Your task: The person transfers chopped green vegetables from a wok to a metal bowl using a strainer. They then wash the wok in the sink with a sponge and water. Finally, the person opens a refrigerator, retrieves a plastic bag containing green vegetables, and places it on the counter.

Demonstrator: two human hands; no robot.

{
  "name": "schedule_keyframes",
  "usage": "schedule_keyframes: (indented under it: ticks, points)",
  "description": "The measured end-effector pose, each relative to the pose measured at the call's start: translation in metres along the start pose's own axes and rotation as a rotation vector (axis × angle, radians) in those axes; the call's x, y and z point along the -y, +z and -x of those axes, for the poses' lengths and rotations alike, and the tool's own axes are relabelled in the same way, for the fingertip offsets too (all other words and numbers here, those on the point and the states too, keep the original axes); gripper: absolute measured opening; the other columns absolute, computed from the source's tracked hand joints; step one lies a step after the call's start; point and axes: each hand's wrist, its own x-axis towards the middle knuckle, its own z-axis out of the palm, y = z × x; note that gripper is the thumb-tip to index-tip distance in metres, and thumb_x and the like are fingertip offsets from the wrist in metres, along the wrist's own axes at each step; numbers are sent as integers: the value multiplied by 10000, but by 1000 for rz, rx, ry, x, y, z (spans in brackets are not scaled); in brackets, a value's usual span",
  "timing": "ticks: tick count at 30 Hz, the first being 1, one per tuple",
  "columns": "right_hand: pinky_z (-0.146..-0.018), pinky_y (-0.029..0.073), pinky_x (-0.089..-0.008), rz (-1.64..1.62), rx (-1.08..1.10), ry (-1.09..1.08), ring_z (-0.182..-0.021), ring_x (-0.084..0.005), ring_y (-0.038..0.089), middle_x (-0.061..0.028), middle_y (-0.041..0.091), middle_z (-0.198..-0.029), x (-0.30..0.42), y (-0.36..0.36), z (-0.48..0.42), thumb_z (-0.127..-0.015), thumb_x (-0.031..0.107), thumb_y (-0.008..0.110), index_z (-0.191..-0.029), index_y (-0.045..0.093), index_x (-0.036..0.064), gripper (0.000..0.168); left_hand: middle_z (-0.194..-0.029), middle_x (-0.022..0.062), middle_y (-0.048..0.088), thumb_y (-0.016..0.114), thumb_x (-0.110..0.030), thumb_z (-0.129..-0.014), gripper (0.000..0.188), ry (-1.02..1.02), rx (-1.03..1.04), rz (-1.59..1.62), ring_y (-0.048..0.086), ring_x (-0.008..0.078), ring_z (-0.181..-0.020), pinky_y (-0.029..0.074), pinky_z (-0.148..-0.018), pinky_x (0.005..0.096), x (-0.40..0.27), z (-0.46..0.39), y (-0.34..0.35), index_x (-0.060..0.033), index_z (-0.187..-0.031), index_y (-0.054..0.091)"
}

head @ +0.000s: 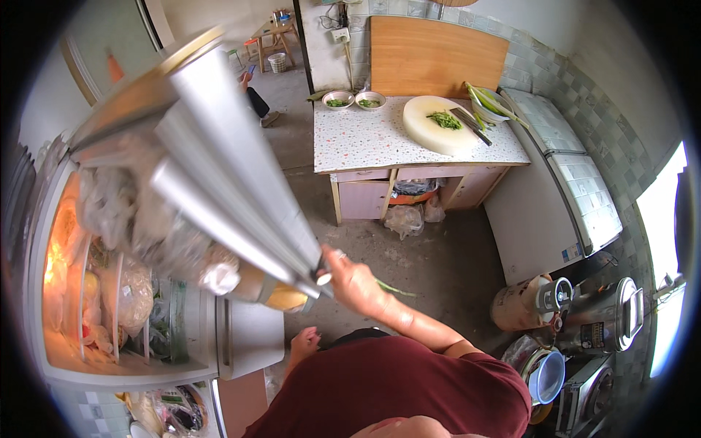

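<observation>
My right hand [350, 279] is at the edge of the open refrigerator door [241, 148], which is blurred. A thin green stalk [397, 287], probably a scallion, runs through the same hand, and its pale end pokes out by the door edge. Bagged items and a jar with a yellowish content [287, 297] sit in the door shelves. Lit from inside, the refrigerator compartment [186, 350] holds several plastic bags of food [134, 295] on its shelves. My left hand [305, 344] hangs by my body, fingers curled; whether anything is in it is hidden.
Ahead, a speckled counter [361, 137] carries a round chopping board [421, 131] with cut greens, a cleaver [465, 120], two small bowls [338, 100] and a vegetable bowl [487, 104]. Metal pots [597, 323] and a chest freezer [526, 202] stand right. A person's leg [257, 103] shows beyond the doorway.
</observation>
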Motion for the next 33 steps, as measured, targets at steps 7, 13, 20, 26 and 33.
schedule_keyframes:
  ticks: [7,13,20,26,33]
  points:
    - [-724,536,-407,-276,327,-78,-848,-353,648,-180,648,-939,16,-36,29,-739,-73,508,-1254,489,87,539,-1142,166,615,657,-176,-828,422,135,153,0,632,256,-1009,513,-821,347,-74,-21,23,-15,-1199,536]
    - [-810,503,-431,-240,183,29,-935,-359,620,-165,658,-968,-13,-65,34,-720,-70,475,-1190,519,55,489,-1096,195,620,644,-142,-817,354,-86,-246,-223,642,276,-922,508,-789,384,-8,28,-41,22,-1122,568]
    - [-721,482,-392,-223,67,117,-776,-339,611,-211,619,-851,-39,-70,38,-953,145,436,-1128,588,45,252,-1132,172,575,599,-120,-860,354,52,-1026,-263,574,311,-1012,457,-863,425,-119,72,-100,6,-1185,538]
    - [-721,489,-367,-259,174,325,-807,-350,636,-211,639,-872,-49,-66,30,-969,160,436,-1094,598,37,239,-1277,223,448,659,-285,-865,604,11,-2012,-1293,464,382,-1146,370,-964,487,-157,141,-205,51,-1293,396]
    - [-672,477,-338,-297,175,196,-726,-268,600,-170,628,-822,-58,-44,21,-977,169,430,-1098,593,18,253,-1113,249,541,659,-449,-835,694,-101,-1871,-302,582,365,-944,489,-795,431,-128,166,-296,119,-1183,462]
